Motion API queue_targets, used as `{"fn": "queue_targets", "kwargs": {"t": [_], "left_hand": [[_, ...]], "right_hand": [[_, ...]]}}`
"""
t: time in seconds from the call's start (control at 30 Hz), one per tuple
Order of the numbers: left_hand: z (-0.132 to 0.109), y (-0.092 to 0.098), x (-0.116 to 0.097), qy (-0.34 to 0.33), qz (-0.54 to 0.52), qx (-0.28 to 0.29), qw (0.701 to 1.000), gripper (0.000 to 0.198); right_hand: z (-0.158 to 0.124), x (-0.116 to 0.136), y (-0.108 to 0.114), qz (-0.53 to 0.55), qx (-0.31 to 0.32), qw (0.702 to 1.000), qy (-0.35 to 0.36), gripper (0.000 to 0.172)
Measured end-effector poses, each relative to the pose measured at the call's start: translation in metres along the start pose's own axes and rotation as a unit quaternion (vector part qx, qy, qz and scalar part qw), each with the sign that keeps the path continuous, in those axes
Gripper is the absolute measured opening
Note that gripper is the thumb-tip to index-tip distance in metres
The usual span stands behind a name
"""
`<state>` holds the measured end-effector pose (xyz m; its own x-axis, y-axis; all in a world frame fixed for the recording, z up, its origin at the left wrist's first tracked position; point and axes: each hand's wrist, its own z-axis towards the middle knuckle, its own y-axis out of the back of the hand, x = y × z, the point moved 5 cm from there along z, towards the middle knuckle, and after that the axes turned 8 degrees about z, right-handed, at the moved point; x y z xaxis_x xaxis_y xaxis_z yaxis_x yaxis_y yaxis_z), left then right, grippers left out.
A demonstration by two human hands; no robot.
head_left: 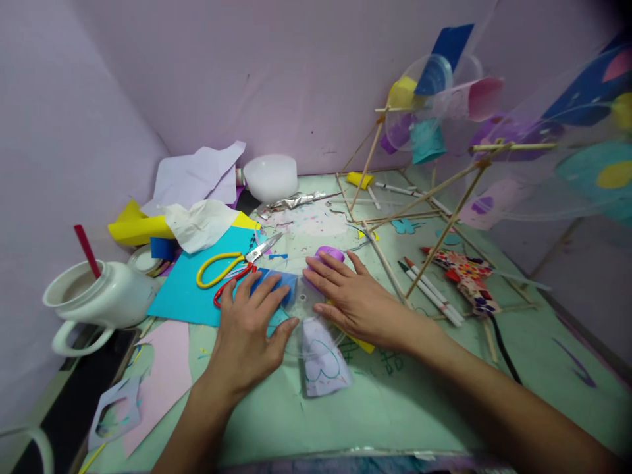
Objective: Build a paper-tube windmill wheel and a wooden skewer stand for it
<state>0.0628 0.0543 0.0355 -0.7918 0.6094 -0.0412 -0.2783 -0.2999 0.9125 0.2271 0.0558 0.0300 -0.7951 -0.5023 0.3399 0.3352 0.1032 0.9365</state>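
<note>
A clear plastic disc [302, 300] lies flat on the table with coloured paper pieces around it. Over its left side, my left hand [253, 322] spreads its fingers, the tips touching a blue paper piece [291, 284]. My right hand [353, 296] rests flat on the right side, fingers extended beside a purple paper piece [330, 253]. A pale paper cone [323, 362] with a green outline drawn on it points toward me. Part of a yellow piece [364, 344] shows below my right palm. Scissors [259, 251] with yellow and red handles lie just beyond my left fingers.
Stick frames [372, 158] carrying paper-bladed wheels stand at right, near marker pens [434, 293] and a patterned cloth-covered object with a black cord [467, 273]. At left are a white mug [118, 293], blue-green sheet [185, 289] and pink scrap [168, 362].
</note>
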Motion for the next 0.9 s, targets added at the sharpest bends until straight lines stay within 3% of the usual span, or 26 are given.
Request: {"fn": "queue_targets", "kwargs": {"t": [0.07, 0.13, 0.2, 0.27, 0.33, 0.4, 0.43, 0.53, 0.63, 0.7, 0.77, 0.8, 0.9], "left_hand": [[0.0, 0.001, 0.001, 0.0, -0.004, -0.002, 1.0, 0.035], [0.0, 0.002, 0.001, -0.002, -0.009, -0.006, 1.0, 0.035], [0.0, 0.004, 0.002, -0.001, -0.016, -0.008, 1.0, 0.034], [0.0, 0.006, 0.005, 0.006, -0.025, -0.016, 1.0, 0.033], [-0.001, 0.011, 0.008, 0.018, -0.039, -0.043, 0.998, 0.031], [-0.001, 0.016, 0.011, 0.023, -0.053, -0.077, 0.995, 0.028], [-0.001, 0.018, 0.011, 0.021, -0.058, -0.09, 0.994, 0.027], [-0.001, 0.019, 0.004, -0.012, -0.059, -0.089, 0.994, 0.029], [-0.001, 0.014, -0.008, -0.046, -0.05, -0.056, 0.996, 0.031], [-0.001, 0.01, -0.012, -0.054, -0.044, -0.029, 0.997, 0.033], [-0.001, 0.007, -0.014, -0.056, -0.034, -0.007, 0.998, 0.034], [-0.001, 0.006, -0.013, -0.056, -0.029, 0.001, 0.998, 0.035], [-0.001, 0.004, -0.012, -0.055, -0.022, 0.011, 0.998, 0.036]], "right_hand": [[0.001, 0.003, 0.005, 0.021, -0.004, 1.0, 0.013, 0.049], [-0.003, 0.009, 0.018, 0.053, -0.047, 0.997, 0.029, 0.044], [-0.017, 0.015, 0.039, 0.093, -0.154, 0.983, 0.03, 0.036], [-0.045, 0.02, 0.059, 0.142, -0.285, 0.948, -0.002, 0.026], [-0.08, 0.025, 0.064, 0.192, -0.354, 0.913, -0.063, 0.018], [-0.106, 0.035, 0.047, 0.219, -0.282, 0.928, -0.109, 0.014], [-0.116, 0.043, 0.032, 0.229, -0.218, 0.942, -0.115, 0.014], [-0.131, 0.062, -0.007, 0.275, -0.133, 0.943, -0.133, 0.031], [-0.128, 0.075, -0.034, 0.365, -0.122, 0.91, -0.155, 0.025], [-0.125, 0.078, -0.039, 0.391, -0.153, 0.891, -0.173, 0.008], [-0.124, 0.08, -0.04, 0.391, -0.174, 0.889, -0.165, 0.004], [-0.123, 0.082, -0.04, 0.39, -0.171, 0.892, -0.149, 0.006], [-0.12, 0.086, -0.046, 0.394, -0.132, 0.903, -0.112, 0.034]]}}
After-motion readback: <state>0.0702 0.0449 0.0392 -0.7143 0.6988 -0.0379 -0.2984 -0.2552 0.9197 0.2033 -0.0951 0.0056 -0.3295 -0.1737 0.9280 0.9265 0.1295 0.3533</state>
